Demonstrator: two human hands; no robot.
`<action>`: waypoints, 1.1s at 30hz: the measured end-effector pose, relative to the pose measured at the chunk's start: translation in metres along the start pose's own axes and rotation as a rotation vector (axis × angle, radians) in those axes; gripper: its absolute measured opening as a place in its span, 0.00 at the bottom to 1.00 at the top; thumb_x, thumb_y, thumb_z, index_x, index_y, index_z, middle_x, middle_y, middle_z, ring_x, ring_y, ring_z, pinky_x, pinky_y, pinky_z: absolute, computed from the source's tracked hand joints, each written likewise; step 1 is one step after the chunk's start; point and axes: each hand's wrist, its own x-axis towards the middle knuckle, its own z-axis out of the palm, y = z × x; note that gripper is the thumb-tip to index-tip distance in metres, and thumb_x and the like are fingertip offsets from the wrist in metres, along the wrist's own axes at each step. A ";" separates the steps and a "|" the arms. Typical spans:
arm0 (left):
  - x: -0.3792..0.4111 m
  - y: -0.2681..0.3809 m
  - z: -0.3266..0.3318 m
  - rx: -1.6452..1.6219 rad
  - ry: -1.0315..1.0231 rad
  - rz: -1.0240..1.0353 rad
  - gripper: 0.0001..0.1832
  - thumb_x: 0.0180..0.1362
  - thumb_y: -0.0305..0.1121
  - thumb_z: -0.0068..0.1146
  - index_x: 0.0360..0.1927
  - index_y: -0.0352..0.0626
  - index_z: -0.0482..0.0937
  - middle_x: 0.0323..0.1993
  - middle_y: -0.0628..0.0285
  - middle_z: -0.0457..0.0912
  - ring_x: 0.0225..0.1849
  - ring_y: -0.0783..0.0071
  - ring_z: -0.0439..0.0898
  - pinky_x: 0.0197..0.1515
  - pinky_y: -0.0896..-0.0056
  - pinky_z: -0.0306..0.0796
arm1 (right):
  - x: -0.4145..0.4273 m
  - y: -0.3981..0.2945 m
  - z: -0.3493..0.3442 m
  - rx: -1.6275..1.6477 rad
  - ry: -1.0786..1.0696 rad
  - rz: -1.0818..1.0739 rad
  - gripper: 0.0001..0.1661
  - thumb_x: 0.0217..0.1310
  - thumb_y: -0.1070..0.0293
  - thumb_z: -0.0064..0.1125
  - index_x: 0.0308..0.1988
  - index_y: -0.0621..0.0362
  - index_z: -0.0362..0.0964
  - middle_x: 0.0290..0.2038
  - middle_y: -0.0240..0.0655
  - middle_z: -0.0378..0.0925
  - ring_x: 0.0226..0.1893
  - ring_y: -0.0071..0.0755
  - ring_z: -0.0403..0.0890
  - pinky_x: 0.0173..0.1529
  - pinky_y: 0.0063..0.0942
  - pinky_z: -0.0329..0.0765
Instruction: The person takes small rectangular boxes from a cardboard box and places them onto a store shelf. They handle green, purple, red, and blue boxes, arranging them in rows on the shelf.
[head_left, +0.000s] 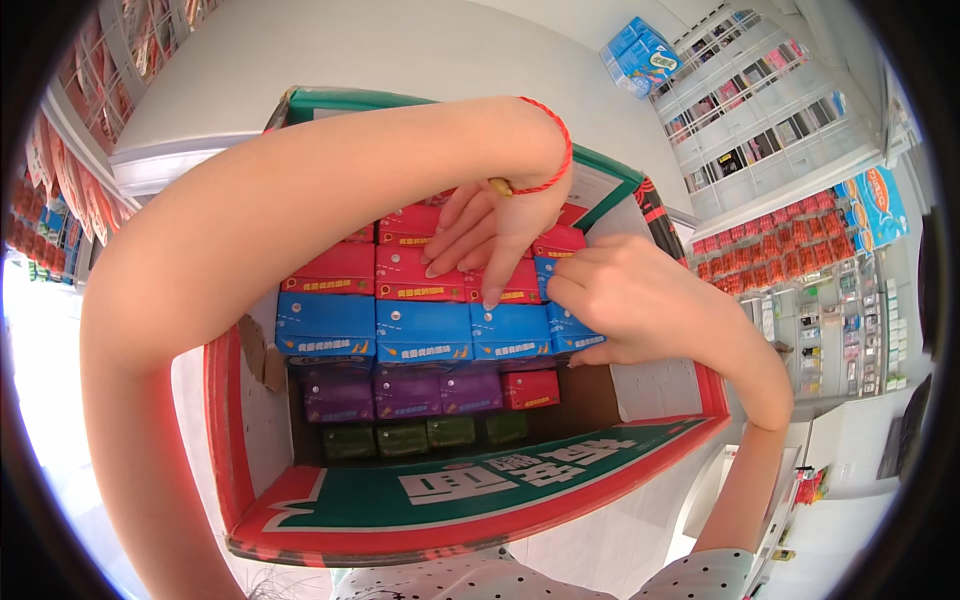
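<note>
A large cardboard carton (465, 487), red and green with white printed writing, stands with its flaps spread before me. Inside are rows of small boxes: pink boxes (330, 271) at the back, blue boxes (424, 330) in front of them, then purple boxes (337, 397) lower down. My left hand (517, 221), with a red cord bracelet at its wrist, reaches over the pink boxes with fingers extended, apparently touching their tops. At the right end of the blue row, my right hand (626, 300) has its fingers and thumb around a blue box (571, 328), partly hiding it.
One red box (531, 389) sits beside the purple ones, and several dark green boxes (403, 439) lie deeper. A wire display rack (750, 112) holds packets at upper right. Blue packages (643, 60) stand near it. Red packets (780, 244) hang below the rack.
</note>
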 end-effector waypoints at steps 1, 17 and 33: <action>-0.004 0.001 0.003 0.019 0.030 0.031 0.34 0.55 0.59 0.58 0.36 0.28 0.81 0.36 0.51 0.85 0.40 0.68 0.85 0.46 0.72 0.77 | 0.000 0.000 -0.001 -0.016 0.019 -0.019 0.24 0.33 0.60 0.76 0.29 0.62 0.71 0.26 0.39 0.76 0.31 0.41 0.81 0.38 0.34 0.77; 0.006 0.016 0.008 0.105 0.030 0.177 0.38 0.57 0.65 0.48 0.34 0.31 0.82 0.31 0.54 0.86 0.35 0.67 0.85 0.42 0.64 0.78 | -0.039 0.221 -0.030 -0.181 0.839 0.594 0.28 0.50 0.67 0.64 0.52 0.59 0.69 0.55 0.43 0.71 0.54 0.40 0.74 0.56 0.34 0.70; 0.017 -0.016 -0.002 -0.198 0.094 0.254 0.34 0.59 0.60 0.51 0.38 0.29 0.81 0.36 0.50 0.85 0.38 0.65 0.85 0.43 0.70 0.77 | -0.035 0.260 0.032 -0.415 0.799 0.953 0.30 0.44 0.67 0.69 0.49 0.60 0.68 0.43 0.39 0.75 0.44 0.49 0.77 0.49 0.41 0.69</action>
